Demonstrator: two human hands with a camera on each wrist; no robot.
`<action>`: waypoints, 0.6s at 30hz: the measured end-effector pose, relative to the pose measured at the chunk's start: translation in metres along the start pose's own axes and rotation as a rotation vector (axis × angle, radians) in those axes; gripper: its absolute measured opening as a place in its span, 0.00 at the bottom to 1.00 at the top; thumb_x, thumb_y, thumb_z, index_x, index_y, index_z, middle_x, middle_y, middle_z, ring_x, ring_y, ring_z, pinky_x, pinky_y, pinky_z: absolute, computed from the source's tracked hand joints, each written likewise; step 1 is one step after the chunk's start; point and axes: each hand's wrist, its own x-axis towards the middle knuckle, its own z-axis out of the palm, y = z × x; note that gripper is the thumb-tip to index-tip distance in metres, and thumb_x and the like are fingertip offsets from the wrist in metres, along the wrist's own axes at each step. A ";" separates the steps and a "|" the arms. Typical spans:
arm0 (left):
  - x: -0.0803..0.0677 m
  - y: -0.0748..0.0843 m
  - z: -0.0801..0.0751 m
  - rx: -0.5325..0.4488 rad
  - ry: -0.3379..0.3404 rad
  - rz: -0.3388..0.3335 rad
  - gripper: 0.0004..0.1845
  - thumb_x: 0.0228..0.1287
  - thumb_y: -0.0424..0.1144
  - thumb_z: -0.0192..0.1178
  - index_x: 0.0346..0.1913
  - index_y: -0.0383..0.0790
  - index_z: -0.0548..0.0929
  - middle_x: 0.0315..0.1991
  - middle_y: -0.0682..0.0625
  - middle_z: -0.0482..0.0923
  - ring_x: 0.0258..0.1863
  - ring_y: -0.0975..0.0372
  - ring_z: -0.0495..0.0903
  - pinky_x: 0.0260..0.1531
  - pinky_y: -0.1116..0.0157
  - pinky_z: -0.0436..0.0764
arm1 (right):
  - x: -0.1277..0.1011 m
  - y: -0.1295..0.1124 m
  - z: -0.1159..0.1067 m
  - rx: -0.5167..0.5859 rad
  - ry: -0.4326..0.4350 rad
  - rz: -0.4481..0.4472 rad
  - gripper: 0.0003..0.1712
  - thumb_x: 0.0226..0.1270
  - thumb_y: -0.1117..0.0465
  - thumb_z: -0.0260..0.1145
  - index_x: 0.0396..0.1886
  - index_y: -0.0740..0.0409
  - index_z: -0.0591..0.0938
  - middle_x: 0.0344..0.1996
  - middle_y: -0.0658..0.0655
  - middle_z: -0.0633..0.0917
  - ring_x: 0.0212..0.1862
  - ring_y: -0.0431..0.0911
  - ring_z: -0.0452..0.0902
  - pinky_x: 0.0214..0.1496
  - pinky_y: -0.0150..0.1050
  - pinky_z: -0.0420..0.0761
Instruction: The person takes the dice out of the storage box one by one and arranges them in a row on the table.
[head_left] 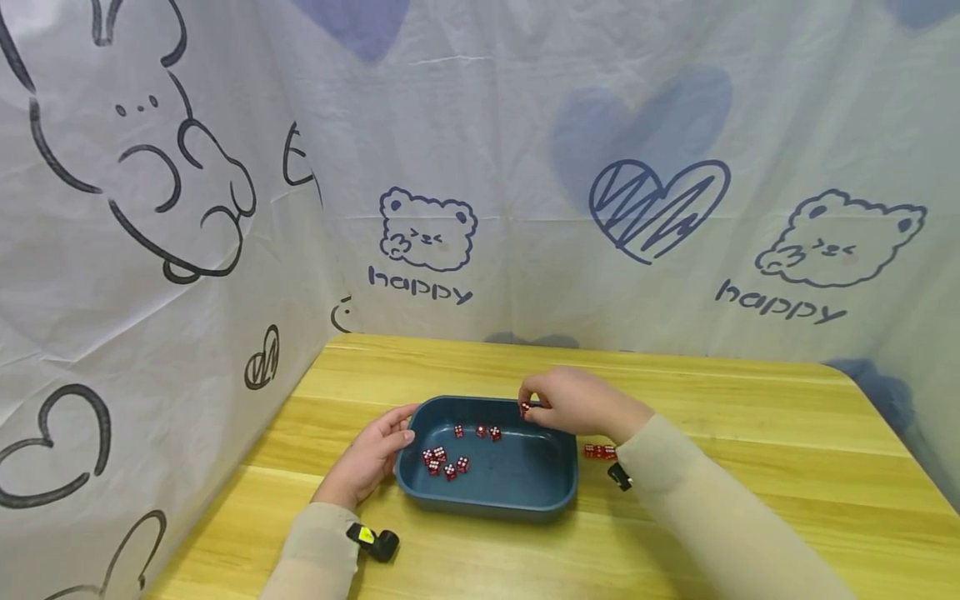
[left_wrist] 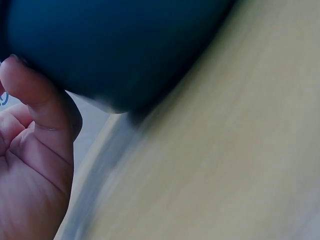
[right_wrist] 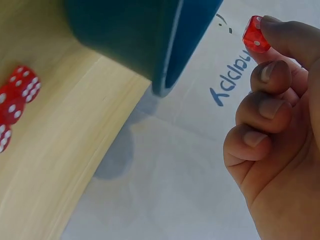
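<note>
A dark blue rectangular tray (head_left: 495, 500) stands on the table with several red dice (head_left: 450, 472) inside, most in its left half. My left hand (head_left: 371, 454) grips the tray's left end, thumb at the rim and fingers along the outer wall; in the left wrist view the thumb (left_wrist: 42, 100) lies against the blue wall. Over the tray's far right rim, my right hand (head_left: 573, 402) pinches one red die (right_wrist: 256, 35) between thumb and index finger. The other fingers (right_wrist: 267, 107) of that hand are curled in toward the palm.
A short row of red dice (head_left: 599, 452) lies on the wooden table (head_left: 720, 500) just right of the tray, close to the right wrist. White cloth (head_left: 525, 250) with printed drawings hangs behind the table and along its left side.
</note>
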 end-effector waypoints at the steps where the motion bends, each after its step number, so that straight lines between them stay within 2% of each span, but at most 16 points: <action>1: 0.000 0.000 0.000 0.000 0.001 0.000 0.29 0.77 0.31 0.51 0.76 0.31 0.59 0.58 0.31 0.71 0.47 0.57 0.80 0.42 0.63 0.85 | -0.002 0.002 0.000 0.010 0.004 0.002 0.06 0.70 0.53 0.69 0.44 0.45 0.85 0.28 0.40 0.79 0.28 0.40 0.72 0.34 0.38 0.76; 7: -0.001 0.001 0.001 0.004 0.005 -0.003 0.28 0.78 0.31 0.50 0.76 0.31 0.60 0.57 0.32 0.72 0.47 0.57 0.80 0.41 0.63 0.85 | -0.018 0.012 0.004 0.047 0.007 0.043 0.07 0.69 0.52 0.70 0.44 0.45 0.85 0.30 0.40 0.80 0.31 0.38 0.73 0.37 0.36 0.78; 18: -0.002 0.002 0.001 0.016 0.018 -0.007 0.28 0.78 0.31 0.50 0.76 0.32 0.60 0.59 0.31 0.71 0.50 0.54 0.80 0.43 0.62 0.85 | -0.050 0.035 0.009 0.053 0.031 0.100 0.08 0.68 0.52 0.70 0.44 0.43 0.84 0.21 0.41 0.74 0.24 0.39 0.69 0.29 0.36 0.73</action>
